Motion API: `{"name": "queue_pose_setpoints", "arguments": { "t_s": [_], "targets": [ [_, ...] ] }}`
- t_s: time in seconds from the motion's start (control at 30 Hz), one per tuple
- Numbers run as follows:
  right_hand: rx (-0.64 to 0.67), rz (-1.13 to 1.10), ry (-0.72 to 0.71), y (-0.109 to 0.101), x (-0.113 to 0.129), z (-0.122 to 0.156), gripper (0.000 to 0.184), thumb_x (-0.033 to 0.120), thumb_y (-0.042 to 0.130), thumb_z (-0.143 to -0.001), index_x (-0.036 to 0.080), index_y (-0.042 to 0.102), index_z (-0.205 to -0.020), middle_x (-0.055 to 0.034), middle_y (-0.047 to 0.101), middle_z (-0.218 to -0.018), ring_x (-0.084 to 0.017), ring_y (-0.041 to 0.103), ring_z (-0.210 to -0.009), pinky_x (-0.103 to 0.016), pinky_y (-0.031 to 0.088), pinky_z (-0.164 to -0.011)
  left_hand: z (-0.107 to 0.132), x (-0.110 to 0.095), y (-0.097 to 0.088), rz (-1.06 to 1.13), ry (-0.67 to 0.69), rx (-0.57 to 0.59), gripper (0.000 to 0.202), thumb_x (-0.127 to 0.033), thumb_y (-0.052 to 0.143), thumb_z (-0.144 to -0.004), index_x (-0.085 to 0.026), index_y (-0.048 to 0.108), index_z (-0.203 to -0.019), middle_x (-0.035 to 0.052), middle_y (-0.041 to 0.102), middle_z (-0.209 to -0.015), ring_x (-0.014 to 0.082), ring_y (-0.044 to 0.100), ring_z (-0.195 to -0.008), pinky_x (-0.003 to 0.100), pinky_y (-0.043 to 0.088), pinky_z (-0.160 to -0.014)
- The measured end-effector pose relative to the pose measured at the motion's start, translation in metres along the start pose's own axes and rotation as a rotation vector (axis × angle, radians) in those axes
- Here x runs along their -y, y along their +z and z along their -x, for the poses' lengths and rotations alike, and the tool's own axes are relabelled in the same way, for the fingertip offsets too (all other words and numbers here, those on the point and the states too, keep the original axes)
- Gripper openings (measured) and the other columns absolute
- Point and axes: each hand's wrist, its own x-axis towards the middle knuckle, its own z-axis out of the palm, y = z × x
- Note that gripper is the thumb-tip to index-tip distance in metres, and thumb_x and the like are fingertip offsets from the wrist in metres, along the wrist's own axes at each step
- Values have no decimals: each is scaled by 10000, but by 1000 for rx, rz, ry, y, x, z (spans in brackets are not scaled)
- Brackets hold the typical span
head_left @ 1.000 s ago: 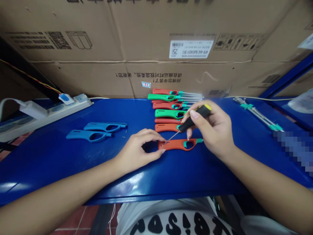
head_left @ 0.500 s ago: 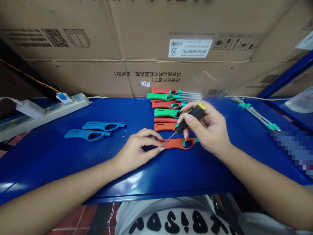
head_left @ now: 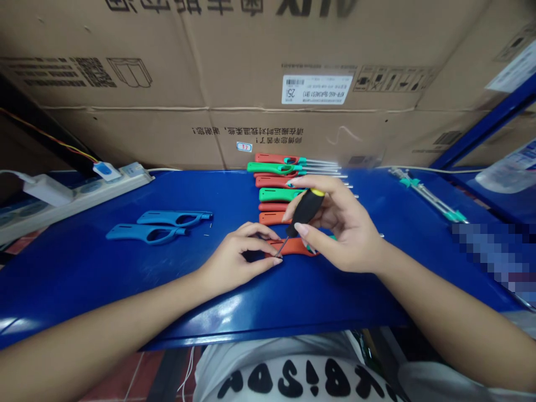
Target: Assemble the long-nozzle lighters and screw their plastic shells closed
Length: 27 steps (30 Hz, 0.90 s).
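Right now my screwdriver tip sits on the orange lighter shell at the centre of the frame.

Nearest me, my left hand [head_left: 234,258] pinches the left end of the orange shell [head_left: 293,246], fingers curled shut on it, flat on the blue table [head_left: 125,279]. My right hand [head_left: 337,234] is closed round the black screwdriver [head_left: 302,211], tip angled down at the shell just beside my left fingertips. I judge the thin tip could skid off and jab those fingers, or shove the shell aside. Behind, finished lighters [head_left: 278,184] lie close; a slip might scatter them. Blue shells [head_left: 154,226] lie left, boxes [head_left: 251,84] at top.
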Motion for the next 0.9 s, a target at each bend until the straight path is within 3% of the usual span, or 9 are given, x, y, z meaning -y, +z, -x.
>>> {"name": "queue_pose_setpoints", "arguments": {
  "t_s": [0.17, 0.37, 0.6, 0.9],
  "targets": [
    [-168, 26, 11, 2, -4, 0, 562, 159, 689, -903, 330, 445, -1380, -65, 660, -1213, -177, 737, -873, -217, 598, -519, 0, -2, -5, -120, -44, 9, 434, -348, 835, -795, -222, 700, -1188, 63, 723, -1160, 239, 633, -1119, 426, 510, -1002],
    [-257, 103, -48, 9, -10, 0, 557, 205, 715, -898, 344, 451, -1369, -48, 681, -1175, -182, 741, -859, -243, 615, -542, 0, -2, -5, -186, 8, 109, 349, -205, 710, -873, -192, 665, -1219, 67, 737, -1173, 230, 653, -1091, 416, 510, -981],
    [-232, 202, -136, 16, -14, 4, 576, 190, 728, -872, 326, 480, -1375, -70, 558, -1413, -177, 709, -964, -244, 639, -614, 3, -1, -2, -177, 26, 151, 361, -287, 753, -873, -201, 662, -1211, 62, 739, -1171, 238, 654, -1089, 429, 500, -976],
    [-224, 183, -126, 19, -15, 4, 592, 191, 729, -870, 345, 483, -1386, -66, 562, -1405, -177, 709, -933, -252, 646, -602, 2, 0, -2, -179, 43, 161, 342, -316, 753, -876, -203, 668, -1187, 73, 739, -1156, 251, 657, -1082, 429, 499, -959]
  ]
}}
